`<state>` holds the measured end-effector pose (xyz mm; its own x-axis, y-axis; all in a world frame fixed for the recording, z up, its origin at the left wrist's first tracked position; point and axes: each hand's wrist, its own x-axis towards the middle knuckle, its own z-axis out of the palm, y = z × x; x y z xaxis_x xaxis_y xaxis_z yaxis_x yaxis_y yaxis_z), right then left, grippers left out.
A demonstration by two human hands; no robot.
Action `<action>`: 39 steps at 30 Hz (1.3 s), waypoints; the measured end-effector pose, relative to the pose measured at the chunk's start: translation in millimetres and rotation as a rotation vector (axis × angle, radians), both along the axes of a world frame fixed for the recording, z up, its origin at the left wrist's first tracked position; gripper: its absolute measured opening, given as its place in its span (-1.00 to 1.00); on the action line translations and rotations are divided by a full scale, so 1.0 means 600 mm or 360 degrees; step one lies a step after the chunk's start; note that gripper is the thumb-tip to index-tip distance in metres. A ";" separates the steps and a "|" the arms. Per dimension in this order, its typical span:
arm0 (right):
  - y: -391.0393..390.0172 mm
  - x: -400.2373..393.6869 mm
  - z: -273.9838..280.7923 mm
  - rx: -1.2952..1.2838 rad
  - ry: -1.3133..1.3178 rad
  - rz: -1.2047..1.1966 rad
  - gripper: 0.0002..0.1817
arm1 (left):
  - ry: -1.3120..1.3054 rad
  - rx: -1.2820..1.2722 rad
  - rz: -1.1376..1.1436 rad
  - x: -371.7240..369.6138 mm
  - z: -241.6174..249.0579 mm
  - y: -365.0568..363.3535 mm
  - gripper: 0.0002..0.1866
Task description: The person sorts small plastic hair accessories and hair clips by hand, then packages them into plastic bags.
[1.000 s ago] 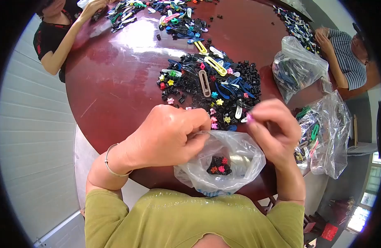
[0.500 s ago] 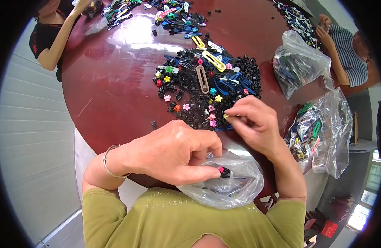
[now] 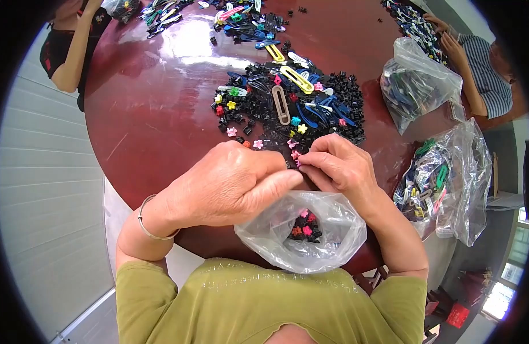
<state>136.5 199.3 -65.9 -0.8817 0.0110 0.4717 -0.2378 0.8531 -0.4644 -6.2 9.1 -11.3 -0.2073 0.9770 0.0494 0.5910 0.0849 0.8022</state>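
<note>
Head view, starting at the left: a person in a black top is cut off by the top edge, and so is a bag up by their arm. Next is the left hand, back up, fingers curled with the thumb lying over toward the right. Its fingertips are mostly tucked out of sight, so I can't tell if it's gripping anything. The clear bag sits just below both hands, mouth facing up at the camera, the opening's long axis running roughly side to side. Part of its left rim is behind the left hand. Black clips with pink, red and orange flowers show inside, but the crinkly plastic makes the edges murky. Above the hands is the big pile: the brown clip points nearly straight away from the wearer, and the yellow clip slants from upper left down to lower right. The right hand has thumb and index nearly together at a pink flower clip by the pile's near edge. Too small to say if it's actually pinched or which way it points. Far right, two filled clear bags blur their contents, and the person in stripes has their face partly out of clear view.
</note>
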 end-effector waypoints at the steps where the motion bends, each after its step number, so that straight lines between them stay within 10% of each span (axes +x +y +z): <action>1: 0.000 0.000 -0.001 -0.0021 0.0009 -0.0006 -0.81 | 0.0104 -0.0014 0.0042 -0.001 -0.006 -0.001 -0.82; 15: -0.001 0.027 0.072 -0.1498 -0.0203 -0.0339 -0.90 | -0.0586 -0.0179 -0.0416 -0.005 0.018 -0.009 -0.75; 19: 0.003 0.048 0.125 -0.1044 -0.0123 0.0678 -0.77 | -0.0460 -0.0208 -0.0368 -0.004 0.004 -0.007 -0.76; 25: 0.012 0.020 0.042 -0.0648 -0.0133 -0.0095 -0.75 | -0.0568 -0.0297 -0.0333 -0.006 0.004 -0.004 -0.75; 31: 0.002 0.001 0.000 0.0141 -0.0006 0.0057 -0.74 | -0.0503 -0.0309 -0.0239 -0.007 0.012 -0.005 -0.77; 39: 0.003 0.001 0.004 -0.0337 -0.0042 -0.0017 -0.78 | -0.0439 -0.0083 0.0037 -0.015 0.007 -0.001 -0.74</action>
<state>137.2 200.8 -63.3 -0.8931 0.1167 0.4345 -0.2147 0.7382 -0.6395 -15.3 8.6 -7.1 -0.2283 0.9716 -0.0620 0.3483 0.1410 0.9267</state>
